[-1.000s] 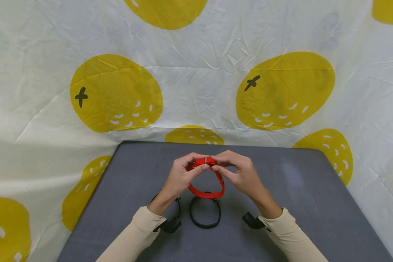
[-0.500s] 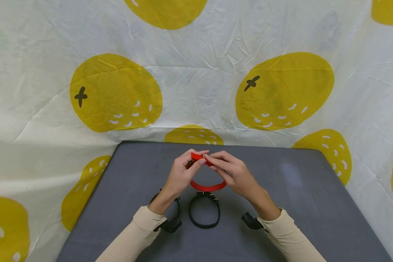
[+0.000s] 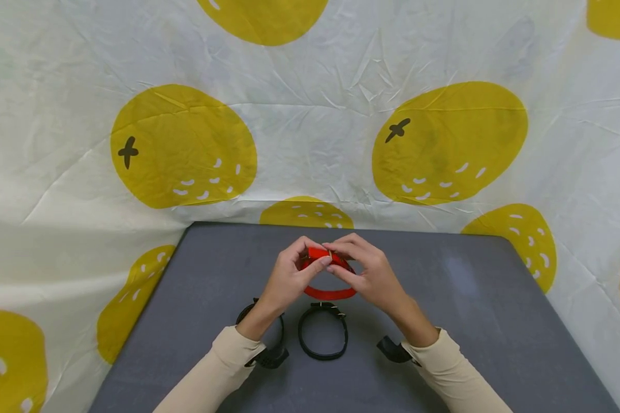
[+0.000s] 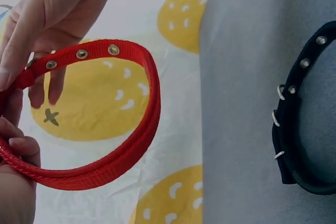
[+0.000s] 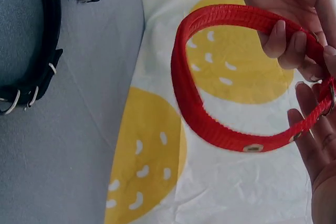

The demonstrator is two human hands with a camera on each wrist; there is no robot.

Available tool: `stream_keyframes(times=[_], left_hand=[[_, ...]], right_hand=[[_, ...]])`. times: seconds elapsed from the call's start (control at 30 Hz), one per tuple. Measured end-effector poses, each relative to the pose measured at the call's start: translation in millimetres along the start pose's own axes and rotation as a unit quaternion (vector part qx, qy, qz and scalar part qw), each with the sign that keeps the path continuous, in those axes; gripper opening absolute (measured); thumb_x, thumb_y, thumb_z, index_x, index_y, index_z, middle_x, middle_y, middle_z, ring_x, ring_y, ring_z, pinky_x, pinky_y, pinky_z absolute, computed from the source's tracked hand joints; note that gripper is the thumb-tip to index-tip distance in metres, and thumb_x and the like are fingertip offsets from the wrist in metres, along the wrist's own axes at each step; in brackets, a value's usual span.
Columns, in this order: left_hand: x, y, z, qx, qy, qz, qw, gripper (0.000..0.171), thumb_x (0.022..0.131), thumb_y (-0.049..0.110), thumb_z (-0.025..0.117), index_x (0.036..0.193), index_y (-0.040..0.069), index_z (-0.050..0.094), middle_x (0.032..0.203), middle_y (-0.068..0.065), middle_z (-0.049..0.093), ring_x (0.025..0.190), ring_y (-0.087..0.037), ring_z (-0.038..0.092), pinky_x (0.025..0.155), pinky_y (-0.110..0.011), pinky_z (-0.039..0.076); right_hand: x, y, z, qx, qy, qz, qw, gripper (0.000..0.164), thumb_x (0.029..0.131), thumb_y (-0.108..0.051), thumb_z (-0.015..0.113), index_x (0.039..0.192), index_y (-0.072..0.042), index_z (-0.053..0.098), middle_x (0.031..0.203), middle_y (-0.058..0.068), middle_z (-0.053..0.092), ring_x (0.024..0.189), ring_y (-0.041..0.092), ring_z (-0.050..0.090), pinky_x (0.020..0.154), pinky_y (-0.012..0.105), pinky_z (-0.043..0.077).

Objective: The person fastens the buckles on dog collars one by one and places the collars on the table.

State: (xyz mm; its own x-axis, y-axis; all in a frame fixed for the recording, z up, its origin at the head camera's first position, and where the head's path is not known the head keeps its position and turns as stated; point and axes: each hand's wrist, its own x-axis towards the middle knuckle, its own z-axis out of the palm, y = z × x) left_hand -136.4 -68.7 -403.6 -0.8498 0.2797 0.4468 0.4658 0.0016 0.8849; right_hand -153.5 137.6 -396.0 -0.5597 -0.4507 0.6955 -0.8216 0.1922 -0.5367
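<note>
A red collar [image 3: 330, 294] with metal eyelets is looped in the air between my hands. My left hand [image 3: 291, 275] pinches its upper strap between thumb and fingers. From the other side, my right hand [image 3: 369, 274] pinches the strap close to a brass-coloured metal piece. In the left wrist view the red collar [image 4: 152, 103] shows its eyelets along the upper run. A metal ring [image 5: 332, 100] sits by the fingers in the right wrist view. Fingers partly cover the buckle area, so how the strap end is threaded cannot be told.
Below the hands, a black collar [image 3: 301, 338] lies in a ring on the grey table [image 3: 444, 298]. Another black collar [image 3: 282, 330] lies left of it, partly behind my left wrist. A white curtain [image 3: 310, 149] printed with yellow fruit hangs behind the table.
The red collar has turned in my hands, and its loop sits higher, uncovering the top of the black collar. My right fingers have shifted along the strap. Both hands keep their pinch.
</note>
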Motion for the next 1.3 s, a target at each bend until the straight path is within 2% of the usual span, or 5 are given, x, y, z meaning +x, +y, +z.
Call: stream_keyframes(times=[0.37,0.6,0.83,1.0,1.3], left_hand=[[2.1,1.0,-5.2,0.007,-0.015,0.024,0.9996,0.014,0.099,0.006,0.065,0.112,0.006,0.059,0.094,-0.011,0.066,0.076,-0.019,0.060,0.066,-0.032,0.053],[1.9,1.6,-8.8,0.013,-0.014,0.010,0.9998,0.013,0.101,0.005,0.061,0.113,0.004,0.055,0.096,-0.012,0.069,0.080,-0.019,0.065,0.073,-0.033,0.055],[1.9,2.6,-10.7,0.019,-0.016,-0.007,0.9997,0.015,0.104,0.007,0.057,0.116,0.003,0.051,0.088,-0.017,0.066,0.071,-0.018,0.061,0.062,-0.032,0.048],[1.6,1.5,-10.7,0.028,-0.025,-0.010,0.9992,0.019,0.102,0.007,0.059,0.119,0.003,0.050,0.092,-0.019,0.066,0.074,-0.017,0.061,0.066,-0.032,0.051],[4.5,0.6,-9.1,0.019,-0.025,-0.004,0.9995,0.014,0.099,0.009,0.067,0.113,0.010,0.070,0.103,-0.007,0.074,0.084,-0.017,0.070,0.077,-0.029,0.057]], right_hand=[[5.6,-11.6,-0.8,0.006,0.038,0.034,0.999,0.035,0.077,0.005,0.085,0.107,-0.007,0.073,0.099,0.004,0.069,0.075,0.013,0.056,0.059,0.027,0.050],[13.0,-34.2,-7.6,0.038,0.028,0.076,0.996,0.028,0.079,0.008,0.081,0.105,0.002,0.072,0.098,0.012,0.069,0.080,0.018,0.064,0.073,0.027,0.058],[12.3,-34.1,-11.2,0.053,0.007,0.109,0.993,0.025,0.083,0.007,0.079,0.107,0.001,0.071,0.100,0.011,0.068,0.084,0.019,0.066,0.080,0.029,0.060],[13.3,-35.7,-14.4,0.061,-0.009,0.146,0.987,0.019,0.086,0.005,0.077,0.104,-0.001,0.070,0.099,0.010,0.068,0.086,0.021,0.069,0.082,0.031,0.060],[13.9,-30.9,-16.0,0.079,0.007,0.135,0.988,0.015,0.088,0.008,0.073,0.100,0.000,0.070,0.093,0.010,0.071,0.081,0.026,0.072,0.079,0.033,0.061]])
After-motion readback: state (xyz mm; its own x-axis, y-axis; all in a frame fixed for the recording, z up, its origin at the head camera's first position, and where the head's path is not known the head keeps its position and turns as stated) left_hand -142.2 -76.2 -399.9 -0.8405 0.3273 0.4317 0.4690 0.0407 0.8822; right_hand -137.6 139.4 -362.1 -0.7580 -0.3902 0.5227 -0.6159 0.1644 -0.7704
